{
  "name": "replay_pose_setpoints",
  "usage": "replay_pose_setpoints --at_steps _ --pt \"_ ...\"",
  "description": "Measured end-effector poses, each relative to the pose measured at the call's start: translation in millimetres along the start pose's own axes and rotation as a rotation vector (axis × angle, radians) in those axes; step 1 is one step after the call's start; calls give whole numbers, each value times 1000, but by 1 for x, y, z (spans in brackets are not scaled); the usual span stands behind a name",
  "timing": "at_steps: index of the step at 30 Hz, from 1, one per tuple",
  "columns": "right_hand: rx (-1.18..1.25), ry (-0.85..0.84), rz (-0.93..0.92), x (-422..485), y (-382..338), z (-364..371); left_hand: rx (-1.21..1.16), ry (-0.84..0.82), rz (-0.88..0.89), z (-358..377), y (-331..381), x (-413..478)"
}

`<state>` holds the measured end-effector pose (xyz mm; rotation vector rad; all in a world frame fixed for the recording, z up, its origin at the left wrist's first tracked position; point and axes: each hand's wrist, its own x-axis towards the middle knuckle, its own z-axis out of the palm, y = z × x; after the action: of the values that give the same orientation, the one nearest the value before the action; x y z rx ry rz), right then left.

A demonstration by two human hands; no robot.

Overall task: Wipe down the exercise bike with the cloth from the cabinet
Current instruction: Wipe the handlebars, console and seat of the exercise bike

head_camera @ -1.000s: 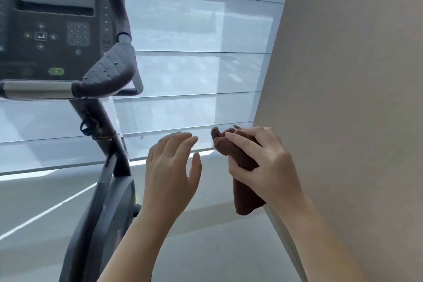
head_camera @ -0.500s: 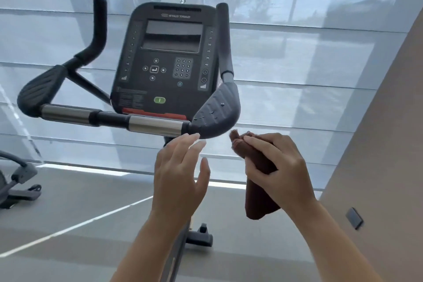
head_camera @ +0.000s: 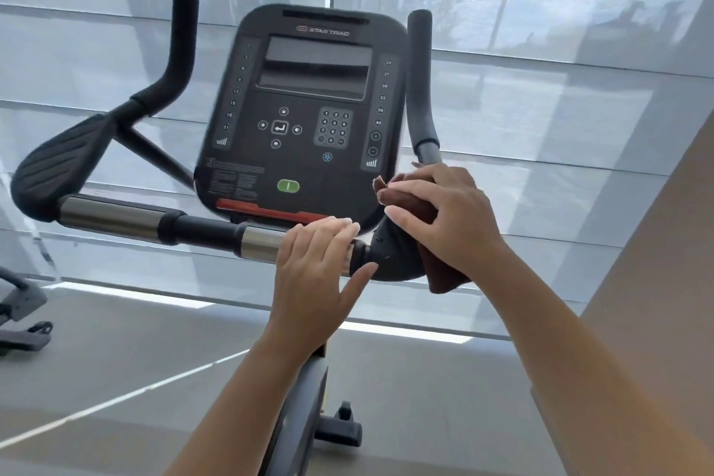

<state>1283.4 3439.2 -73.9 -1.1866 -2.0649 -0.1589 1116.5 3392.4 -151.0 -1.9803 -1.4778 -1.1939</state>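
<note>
The exercise bike's black console (head_camera: pixel 305 112) fills the middle of the head view, above a horizontal handlebar (head_camera: pixel 162 222) with chrome sections. My right hand (head_camera: pixel 444 213) holds a folded brown cloth (head_camera: pixel 444 278) against the dark right elbow pad (head_camera: pixel 394 255) of the handlebar. My left hand (head_camera: pixel 317 267) rests on the bar just left of that pad, fingers laid over the chrome grip and the thumb hanging below. The cloth's lower end hangs under the pad.
The left elbow pad (head_camera: pixel 58 170) and two upright black grips (head_camera: pixel 181 46) frame the console. Behind is a window with translucent blinds (head_camera: pixel 541 89). A beige wall (head_camera: pixel 664 282) stands close on the right. Part of another machine (head_camera: pixel 19 313) sits low on the left.
The view turned left and closer to the bike. My left hand came down onto the handlebar, and my right hand brought the cloth up onto the right elbow pad.
</note>
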Motion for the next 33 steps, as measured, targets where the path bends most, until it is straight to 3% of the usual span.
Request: replay_pose_setpoints --at_steps 4,7,12,18,21,26,30,33 --pt "-16 126 -146 -34 -13 5 -79 75 29 10 -8 -2" --pt "-15 38 -248 -30 -5 -3 -104 95 65 12 -13 -2" --pt "-29 -17 -42 13 1 -6 -117 127 61 12 -12 -2" --pt "2 74 -207 -50 -21 1 -92 166 87 15 -13 -1" --pt "-28 10 -265 -45 -17 -4 -93 162 87 15 -13 -2" --pt "-24 -75 -61 0 -11 -6 -94 142 80 13 -12 -1" --pt "7 16 -173 -50 -25 0 -116 156 79 13 -12 -1" --pt "31 -18 -270 -66 -23 -6 -114 165 81 14 -12 0"
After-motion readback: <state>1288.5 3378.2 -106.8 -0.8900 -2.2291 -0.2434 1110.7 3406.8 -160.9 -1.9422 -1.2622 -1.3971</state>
